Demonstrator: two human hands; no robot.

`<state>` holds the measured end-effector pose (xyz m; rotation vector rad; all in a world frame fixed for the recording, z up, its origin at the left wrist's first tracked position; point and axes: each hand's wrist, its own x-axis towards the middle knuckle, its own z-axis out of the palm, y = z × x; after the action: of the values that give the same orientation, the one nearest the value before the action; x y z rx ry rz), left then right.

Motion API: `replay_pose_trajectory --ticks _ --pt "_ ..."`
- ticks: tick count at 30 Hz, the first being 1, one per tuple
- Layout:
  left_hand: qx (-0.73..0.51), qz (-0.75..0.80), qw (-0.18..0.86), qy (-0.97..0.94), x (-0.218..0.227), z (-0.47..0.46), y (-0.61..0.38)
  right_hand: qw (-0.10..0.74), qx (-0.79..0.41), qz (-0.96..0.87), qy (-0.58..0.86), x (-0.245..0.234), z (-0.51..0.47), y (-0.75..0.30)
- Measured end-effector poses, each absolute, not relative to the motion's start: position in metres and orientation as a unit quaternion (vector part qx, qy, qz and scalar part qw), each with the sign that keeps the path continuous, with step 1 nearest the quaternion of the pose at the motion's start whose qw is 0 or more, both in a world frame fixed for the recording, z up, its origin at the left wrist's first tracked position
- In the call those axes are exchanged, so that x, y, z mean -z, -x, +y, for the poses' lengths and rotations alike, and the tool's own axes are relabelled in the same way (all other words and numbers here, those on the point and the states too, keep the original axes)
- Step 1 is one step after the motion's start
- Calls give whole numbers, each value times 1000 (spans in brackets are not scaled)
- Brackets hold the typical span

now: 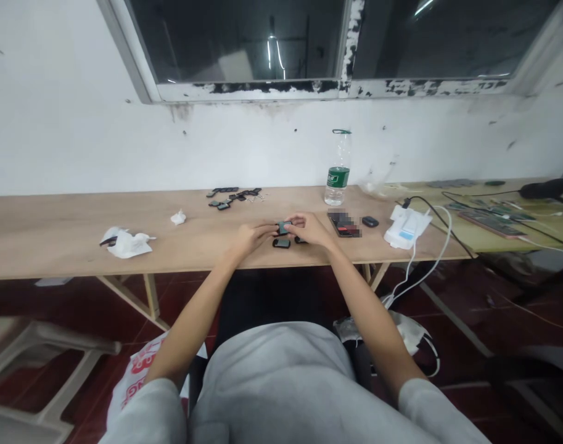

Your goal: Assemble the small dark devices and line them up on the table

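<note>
My left hand and my right hand meet over the front part of the wooden table, both pinching a small dark rectangular part between their fingertips. Just below it a second small dark part lies on the table, and another peeks out under my right hand. A scatter of several similar dark parts lies farther back towards the wall.
A plastic water bottle stands at the back. A dark phone-like device, a small black item and a white charger block with cables lie right. Crumpled white tissues lie left. A plastic chair stands lower left.
</note>
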<state>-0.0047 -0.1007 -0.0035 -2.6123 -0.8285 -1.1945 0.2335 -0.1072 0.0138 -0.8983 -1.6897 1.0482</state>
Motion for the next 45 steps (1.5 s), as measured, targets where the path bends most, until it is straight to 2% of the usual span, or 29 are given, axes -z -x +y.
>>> replay_pose_trajectory --ticks 6,12,16,22,28,36,40,45 --pt "387 -369 -9 845 -9 -87 42 515 -304 -629 497 9 -75 -258" --pt "352 -489 -190 775 -4 -70 84 432 -241 -684 537 27 -56 -286" --pt "331 -508 -252 754 6 -67 88 382 -166 -701 578 31 -55 -282" --pt "330 -499 -258 759 15 -63 82 345 -128 -719 589 32 -59 -276" --pt "326 -476 -255 776 21 -62 78 364 -82 -752 544 15 -48 -274" --pt "322 -434 -219 813 26 -61 76 249 -188 -813 491 -4 -10 -249" --pt "311 -395 -222 836 23 -67 71 240 -194 -806 505 1 -8 -254" --pt "292 -416 -212 835 20 -71 68 247 -187 -778 547 3 -9 -271"
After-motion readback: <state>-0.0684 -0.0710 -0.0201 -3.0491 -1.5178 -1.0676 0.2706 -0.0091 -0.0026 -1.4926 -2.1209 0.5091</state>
